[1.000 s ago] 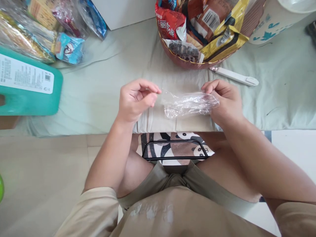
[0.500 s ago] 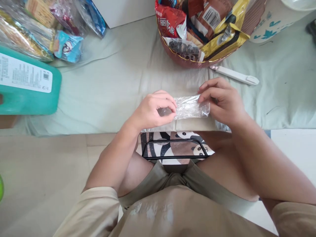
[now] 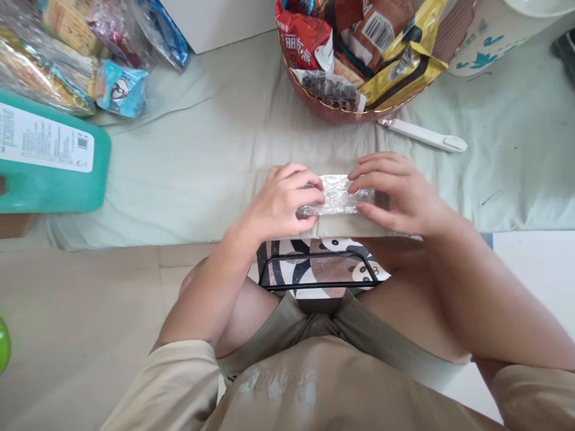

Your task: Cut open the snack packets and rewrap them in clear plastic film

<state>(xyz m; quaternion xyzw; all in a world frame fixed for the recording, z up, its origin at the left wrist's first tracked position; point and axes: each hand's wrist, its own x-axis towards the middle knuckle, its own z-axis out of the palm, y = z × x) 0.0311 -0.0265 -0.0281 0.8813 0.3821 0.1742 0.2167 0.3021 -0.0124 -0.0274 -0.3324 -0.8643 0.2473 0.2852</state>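
A crinkled strip of clear plastic wrapper [image 3: 336,194] lies at the front edge of the cloth-covered table, flat between my two hands. My left hand [image 3: 287,197] has curled fingers on its left end, the thumb at the lower edge. Over its right end, my right hand [image 3: 395,191] grips it with the fingertips at the upper edge and the thumb lower down. Beyond the right hand lies a white utility knife [image 3: 424,135], untouched. Whether anything is inside the wrapper, I cannot tell.
A brown gold-rimmed bowl [image 3: 309,106] of packaged snacks stands behind my hands, beside a white patterned container [image 3: 498,45]. At left are a green bottle [image 3: 54,188] and several bagged snacks [image 3: 120,87]. A white box [image 3: 224,21] sits at the back. Below the edge is a panda-print surface [image 3: 314,269].
My right hand has shifted left along the wrapper, its fingers now lying lower across it. The wrapper looks flatter. My left hand has moved only slightly.
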